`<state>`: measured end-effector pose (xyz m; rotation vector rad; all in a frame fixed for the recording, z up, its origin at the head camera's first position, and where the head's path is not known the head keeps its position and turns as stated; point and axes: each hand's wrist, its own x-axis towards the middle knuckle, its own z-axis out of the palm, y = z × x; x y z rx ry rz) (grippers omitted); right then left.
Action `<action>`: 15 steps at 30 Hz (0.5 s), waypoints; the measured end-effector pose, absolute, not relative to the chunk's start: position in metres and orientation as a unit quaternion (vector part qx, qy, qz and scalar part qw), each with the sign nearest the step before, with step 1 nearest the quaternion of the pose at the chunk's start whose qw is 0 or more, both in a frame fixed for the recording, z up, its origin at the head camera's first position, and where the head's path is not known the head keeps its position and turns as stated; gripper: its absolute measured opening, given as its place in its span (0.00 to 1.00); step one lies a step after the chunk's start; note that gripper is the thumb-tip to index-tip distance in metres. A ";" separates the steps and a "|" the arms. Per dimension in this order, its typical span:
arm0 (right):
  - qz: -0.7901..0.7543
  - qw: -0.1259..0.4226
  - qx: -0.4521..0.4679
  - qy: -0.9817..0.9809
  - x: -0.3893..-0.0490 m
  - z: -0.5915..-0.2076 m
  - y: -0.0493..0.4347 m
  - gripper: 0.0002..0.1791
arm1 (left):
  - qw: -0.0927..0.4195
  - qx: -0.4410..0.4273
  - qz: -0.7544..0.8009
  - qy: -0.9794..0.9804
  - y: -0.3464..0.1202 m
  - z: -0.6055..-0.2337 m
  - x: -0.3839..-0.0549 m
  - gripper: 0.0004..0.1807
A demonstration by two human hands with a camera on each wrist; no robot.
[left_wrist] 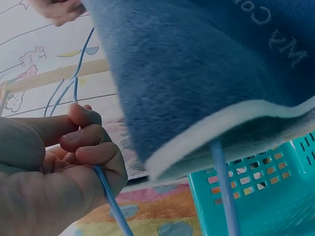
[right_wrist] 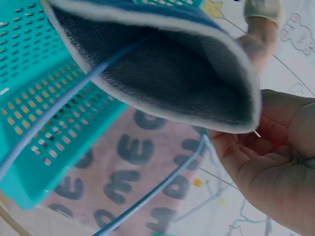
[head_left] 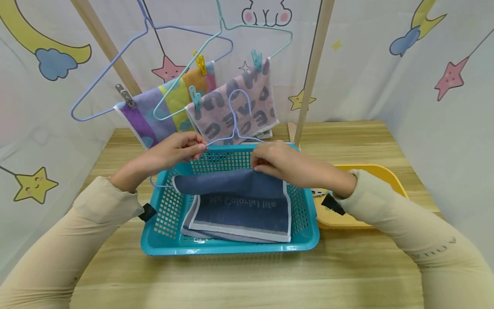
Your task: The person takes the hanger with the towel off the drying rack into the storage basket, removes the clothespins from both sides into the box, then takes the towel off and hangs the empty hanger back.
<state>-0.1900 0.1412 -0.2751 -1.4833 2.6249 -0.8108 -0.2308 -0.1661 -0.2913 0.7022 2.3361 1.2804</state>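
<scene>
A dark blue towel (head_left: 239,210) with white edging and lettering hangs folded over the bottom bar of a lavender wire hanger (head_left: 234,124). In the left wrist view, that bar (left_wrist: 225,189) runs inside the fold. My left hand (head_left: 175,150) grips the hanger's upper arm, left of its hook. On the other side, my right hand (head_left: 275,161) pinches the towel's upper edge; the right wrist view shows fingers and thumb at the white border (right_wrist: 253,118). Whether it also holds wire, I cannot tell. Beneath both hands is a teal basket (head_left: 227,250), with the towel's lower part over it.
Behind the basket, a striped colorful towel (head_left: 170,107) and a pink lettered towel (head_left: 239,98) hang clipped with pegs (head_left: 194,98) on two hangers. A wooden post (head_left: 314,64) rises behind. A yellow tray (head_left: 343,221) stands right on the wooden table (head_left: 231,283).
</scene>
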 end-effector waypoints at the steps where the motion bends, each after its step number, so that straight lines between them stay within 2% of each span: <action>1: -0.265 0.002 -0.479 0.837 -0.189 -0.272 0.142 0.04 | 0.190 0.251 0.455 0.833 -0.166 -0.291 -0.231 0.11; 6: -0.279 -0.034 -0.493 0.824 -0.188 -0.253 0.144 0.04 | 0.185 0.248 0.455 0.835 -0.167 -0.287 -0.231 0.11; 15: -0.297 -0.056 -0.478 0.825 -0.185 -0.222 0.153 0.03 | 0.180 0.252 0.450 0.838 -0.166 -0.283 -0.231 0.11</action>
